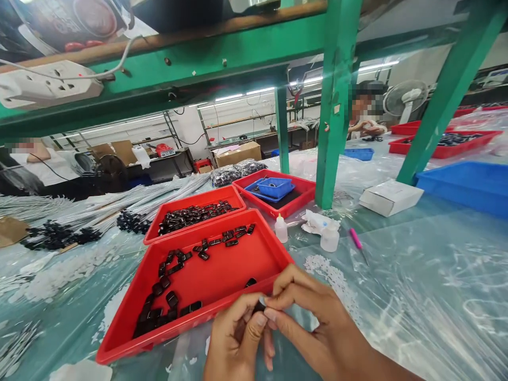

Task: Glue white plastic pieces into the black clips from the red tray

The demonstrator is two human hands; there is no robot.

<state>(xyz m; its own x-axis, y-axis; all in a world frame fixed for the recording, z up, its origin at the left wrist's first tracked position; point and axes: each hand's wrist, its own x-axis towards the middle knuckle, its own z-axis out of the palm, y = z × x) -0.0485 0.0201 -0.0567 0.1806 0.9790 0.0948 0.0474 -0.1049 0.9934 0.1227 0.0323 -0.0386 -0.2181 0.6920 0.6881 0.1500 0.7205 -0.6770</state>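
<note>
My left hand (234, 336) is closed around a small black plastic part (259, 306), mostly hidden by the fingers. My right hand (317, 312) meets it from the right, thumb and forefinger pinched at the part's end on a small pale piece (262, 300), too small to name. Both hands are just in front of the near right corner of a red tray (222, 275). Glossy black parts (172, 300) lie along that tray's left and far sides, and a single black part (251, 282) rests by its near wall.
Behind is a red tray heaped with black parts (194, 216), beside another holding blue trays (274, 187). Small bottles (281, 229), a pink-handled tool (356, 239), white bits (331, 275) and a white box (391, 197) lie rightward. A green post (335, 121) rises behind. Co-workers sit farther off.
</note>
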